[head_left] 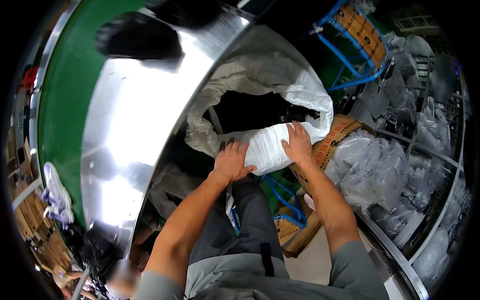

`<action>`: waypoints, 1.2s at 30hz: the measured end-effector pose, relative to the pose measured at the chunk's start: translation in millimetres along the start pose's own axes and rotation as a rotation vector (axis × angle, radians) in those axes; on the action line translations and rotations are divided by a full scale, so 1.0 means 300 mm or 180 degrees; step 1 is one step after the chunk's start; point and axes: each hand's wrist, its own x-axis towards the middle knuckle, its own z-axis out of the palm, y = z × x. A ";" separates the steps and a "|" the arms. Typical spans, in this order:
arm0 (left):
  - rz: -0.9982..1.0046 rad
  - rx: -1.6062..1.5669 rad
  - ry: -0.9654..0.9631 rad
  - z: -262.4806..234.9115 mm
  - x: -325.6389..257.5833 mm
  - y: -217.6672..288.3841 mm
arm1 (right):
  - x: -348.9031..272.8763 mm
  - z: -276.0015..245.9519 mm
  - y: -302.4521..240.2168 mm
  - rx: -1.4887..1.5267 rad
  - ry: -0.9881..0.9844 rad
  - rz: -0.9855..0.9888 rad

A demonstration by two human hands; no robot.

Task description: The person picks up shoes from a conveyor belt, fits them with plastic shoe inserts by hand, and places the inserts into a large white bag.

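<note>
A big white woven sack (270, 85) stands open in front of me, its mouth showing dark contents inside. My left hand (231, 161) presses on the near rolled-down rim of the sack, fingers spread on the white fabric. My right hand (298, 144) lies flat on the same rim a little to the right, beside a brown cardboard box (334, 136). Both forearms come up from the lower edge over my grey trousers.
A shiny curved metal surface (135, 125) beside a green belt (65, 100) runs along the left. Several clear plastic-wrapped bundles (380, 170) fill a metal rack at the right. A blue metal frame (350, 45) with cardboard stands behind the sack. Another person's white shoe (56, 192) is at far left.
</note>
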 end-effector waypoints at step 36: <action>-0.0430 -0.3101 0.0739 -0.176 0.103 0.196 | 0.065 -0.306 0.056 0.4608 -0.1305 0.0367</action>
